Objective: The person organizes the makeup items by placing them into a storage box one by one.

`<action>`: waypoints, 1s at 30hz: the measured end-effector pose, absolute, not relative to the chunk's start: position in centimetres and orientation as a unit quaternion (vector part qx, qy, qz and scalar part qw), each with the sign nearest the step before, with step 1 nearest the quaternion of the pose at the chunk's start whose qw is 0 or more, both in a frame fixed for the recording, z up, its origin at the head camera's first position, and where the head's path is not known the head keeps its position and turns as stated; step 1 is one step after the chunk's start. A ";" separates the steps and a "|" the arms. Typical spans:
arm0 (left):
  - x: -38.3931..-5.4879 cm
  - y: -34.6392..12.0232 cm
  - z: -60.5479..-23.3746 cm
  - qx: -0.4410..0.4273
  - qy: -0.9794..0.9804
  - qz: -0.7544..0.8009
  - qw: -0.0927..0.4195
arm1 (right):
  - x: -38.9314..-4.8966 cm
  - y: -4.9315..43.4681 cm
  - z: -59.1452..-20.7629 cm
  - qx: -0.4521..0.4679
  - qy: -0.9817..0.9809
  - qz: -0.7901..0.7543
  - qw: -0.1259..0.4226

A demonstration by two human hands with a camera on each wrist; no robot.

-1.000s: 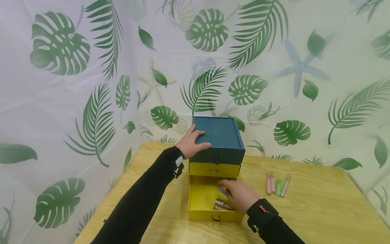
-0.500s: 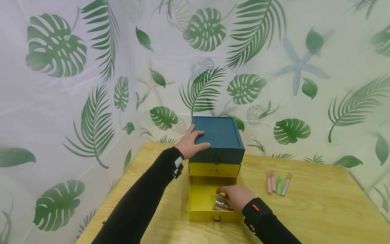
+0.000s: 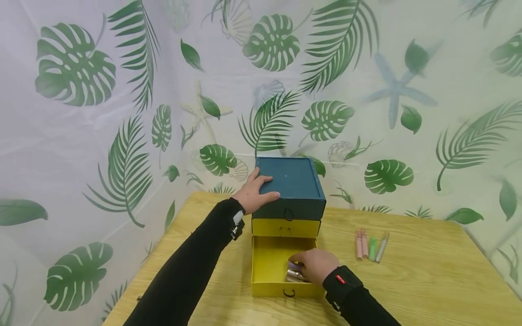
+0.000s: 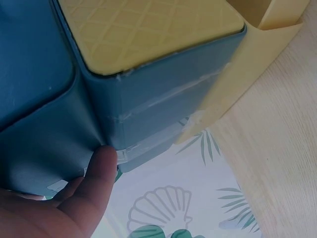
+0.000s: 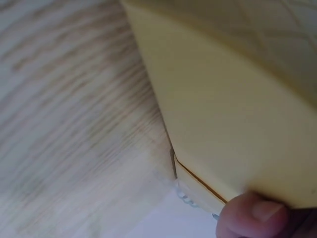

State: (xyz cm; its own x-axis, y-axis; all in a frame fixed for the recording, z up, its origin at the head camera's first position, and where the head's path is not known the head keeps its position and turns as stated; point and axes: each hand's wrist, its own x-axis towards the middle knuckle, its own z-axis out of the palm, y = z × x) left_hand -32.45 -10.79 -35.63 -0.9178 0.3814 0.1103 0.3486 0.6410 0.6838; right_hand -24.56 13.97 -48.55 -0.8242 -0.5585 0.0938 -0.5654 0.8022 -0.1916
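A dark teal drawer box stands on the table, with a yellow drawer front in its middle. Its lowest yellow drawer is pulled out toward me. My left hand rests on the box's top left edge, fingers spread; the left wrist view shows its thumb against the teal side. Inside the drawer's right part, my right hand has its fingers curled over a small purple tube, mostly hidden beneath them. Shiny brownish-silver tubes lie just in front of it. In the right wrist view, one fingertip shows by the yellow drawer wall.
Right of the box, pink tubes, a green tube and a slim silvery tube lie side by side on the wooden table. A leaf-patterned sheet hangs behind the table.
My right hand has lowered the purple tube further into the drawer, beside the shiny tubes, moving slightly down. The left hand stays on the box top.
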 end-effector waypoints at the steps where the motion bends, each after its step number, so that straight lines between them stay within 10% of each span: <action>1: -32.4 -10.8 -35.7 0.201 0.906 0.372 0.022 | -24.5 13.9 -48.6 0.298 -0.949 0.104 0.016; 10: -32.6 -10.9 -35.7 0.200 0.908 0.369 0.022 | -24.6 14.2 -48.3 0.296 -0.946 0.133 0.011; 21: -32.7 -11.2 -35.5 0.202 0.906 0.372 0.020 | -26.4 20.6 -47.5 0.167 -0.934 0.279 0.145; 30: -32.8 -11.2 -35.2 0.198 0.906 0.374 0.020 | -29.9 27.7 -50.9 0.119 -0.955 0.253 0.098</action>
